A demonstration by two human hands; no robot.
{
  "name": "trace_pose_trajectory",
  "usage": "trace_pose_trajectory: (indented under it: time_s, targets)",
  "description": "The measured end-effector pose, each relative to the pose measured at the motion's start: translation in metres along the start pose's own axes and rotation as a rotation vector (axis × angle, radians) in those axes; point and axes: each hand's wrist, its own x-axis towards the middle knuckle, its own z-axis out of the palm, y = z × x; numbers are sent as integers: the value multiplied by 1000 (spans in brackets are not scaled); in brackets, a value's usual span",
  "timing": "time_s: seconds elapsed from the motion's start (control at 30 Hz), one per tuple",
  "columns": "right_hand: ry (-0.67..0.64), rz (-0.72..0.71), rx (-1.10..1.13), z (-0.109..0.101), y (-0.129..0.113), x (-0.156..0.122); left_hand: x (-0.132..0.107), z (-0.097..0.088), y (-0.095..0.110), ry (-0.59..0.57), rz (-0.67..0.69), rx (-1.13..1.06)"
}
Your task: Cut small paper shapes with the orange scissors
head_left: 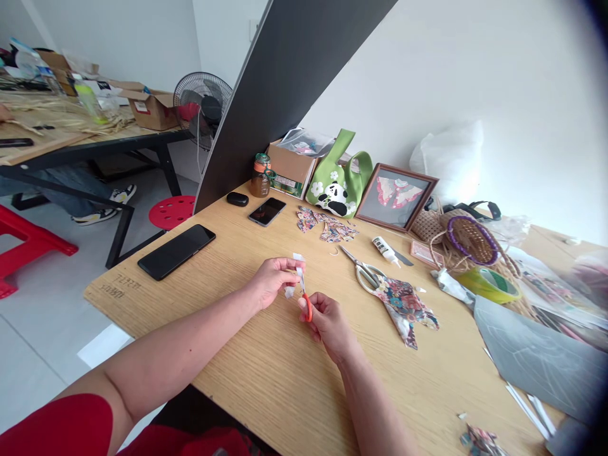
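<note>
Your left hand [275,282] has its fingers pinched on a small white strip [299,271], held just above the table [266,373], in front of you. Your right hand [329,323] has its fingers clamped on the orange-handled scissors [308,308], whose blades point up at the strip; whether they bite into it is too small to tell.

To the right of your hands lie larger scissors [367,277] with pale handles, overlapped by a floral fabric piece [409,303]. Beyond them are a white glue bottle [384,249] and floral scraps [327,223]. On your left sit a large black smartphone [177,252], a smaller phone [266,212] and a black case [237,199].

Along the back stand a brown-filled bottle [261,180], a green panda bag [335,190] and a framed pink winged piece [396,196]. Crowding the right side are a purple-rimmed woven basket [472,239], a green tape roll [489,285] and a grey sheet [536,354].
</note>
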Motion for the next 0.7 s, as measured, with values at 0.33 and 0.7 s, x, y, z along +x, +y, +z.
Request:
trace_pose_trajectory:
  time_s: [0.33,0.7]
  targets:
    - [0,17,5,1,-2,0,2,-2,0,-4,16,-52]
    - [-25,9,21,1,0,-1,1,0,0,-1,-14,-20]
